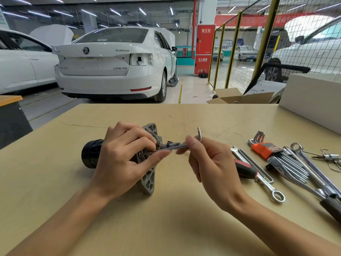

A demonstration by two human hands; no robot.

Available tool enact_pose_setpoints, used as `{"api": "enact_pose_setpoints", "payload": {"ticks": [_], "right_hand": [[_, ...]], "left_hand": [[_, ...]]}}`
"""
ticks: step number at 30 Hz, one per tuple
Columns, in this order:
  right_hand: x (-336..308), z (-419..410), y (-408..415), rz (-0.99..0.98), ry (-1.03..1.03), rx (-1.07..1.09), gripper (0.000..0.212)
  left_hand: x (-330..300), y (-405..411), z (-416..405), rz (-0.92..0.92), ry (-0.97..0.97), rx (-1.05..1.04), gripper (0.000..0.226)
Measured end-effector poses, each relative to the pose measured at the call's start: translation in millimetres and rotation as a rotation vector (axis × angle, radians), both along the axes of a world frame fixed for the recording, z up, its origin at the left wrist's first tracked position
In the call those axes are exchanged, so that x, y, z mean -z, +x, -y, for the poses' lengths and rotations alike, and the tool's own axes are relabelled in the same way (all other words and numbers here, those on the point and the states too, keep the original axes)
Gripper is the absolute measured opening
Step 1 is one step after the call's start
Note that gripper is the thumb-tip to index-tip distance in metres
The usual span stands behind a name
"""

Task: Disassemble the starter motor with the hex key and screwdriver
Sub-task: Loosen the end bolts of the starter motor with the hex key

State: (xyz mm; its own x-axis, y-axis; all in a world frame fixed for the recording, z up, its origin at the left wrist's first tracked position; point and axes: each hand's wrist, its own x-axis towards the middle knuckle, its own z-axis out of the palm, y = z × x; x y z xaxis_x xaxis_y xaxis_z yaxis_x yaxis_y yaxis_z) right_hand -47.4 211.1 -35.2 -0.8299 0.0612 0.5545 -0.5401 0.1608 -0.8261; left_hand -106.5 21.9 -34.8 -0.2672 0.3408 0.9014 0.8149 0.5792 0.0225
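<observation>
Black at its round end and grey at its cast flange, the motor (145, 163) lies on its side on the tan table (184, 218), gripped by the left hand (121, 159). The right hand (208, 159) pinches the hex key (177, 146), whose long arm reaches the flange. 1 red-handled screwdriver (245, 169) lies just beside it among wrenches (263, 180).
</observation>
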Motion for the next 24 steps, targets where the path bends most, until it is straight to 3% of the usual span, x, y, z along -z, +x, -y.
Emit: {"api": "enact_pose_setpoints", "payload": {"ticks": [8, 13, 20, 24], "right_hand": [[2.7, 1.3, -0.1, -0.121, 0.132, 0.026, 0.040], [-1.4, -0.3, 3.3, -0.241, 0.075, -0.038, 0.023], [-5.4, 0.5, 4.2, -0.297, 0.031, -0.054, 0.054], [-1.7, -0.5, 1.1, -0.304, 0.017, -0.001, 0.058]], "left_hand": [[-1.0, 0.9, -1.0, 0.005, -0.012, 0.004, 0.039], [0.1, 0.6, -2.0, -0.002, -0.010, -0.014, 0.042], [1.9, 0.5, -3.1, -0.005, 0.007, -0.025, 0.038], [2.2, -0.5, -3.4, -0.007, 0.016, -0.028, 0.038]]}}
